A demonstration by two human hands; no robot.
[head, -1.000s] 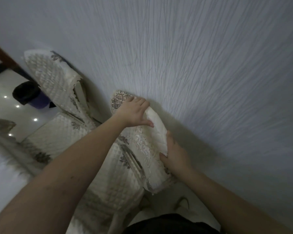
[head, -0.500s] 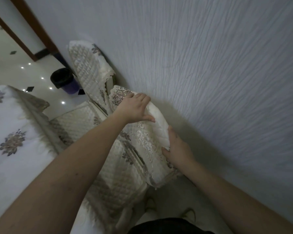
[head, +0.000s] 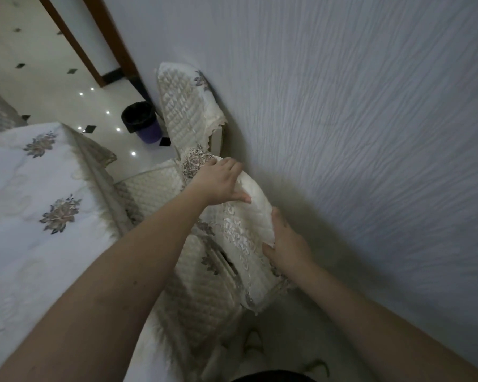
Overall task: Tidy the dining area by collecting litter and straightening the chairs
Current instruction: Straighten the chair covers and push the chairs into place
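I held the top of the near chair (head: 240, 232), which stood close beside the wall (head: 370, 133), with my left hand (head: 221, 180) curled over its far end and my right hand (head: 287, 244) gripping its near end, probably to straighten it.

I note: chair cover (head: 193, 285) cream, quilted diamonds, brown floral lace; tablecloth (head: 25, 205) white, grey-brown flower motifs; bin (head: 145, 125) purple, black liner; wall (head: 370, 133) pale grey, ribbed.
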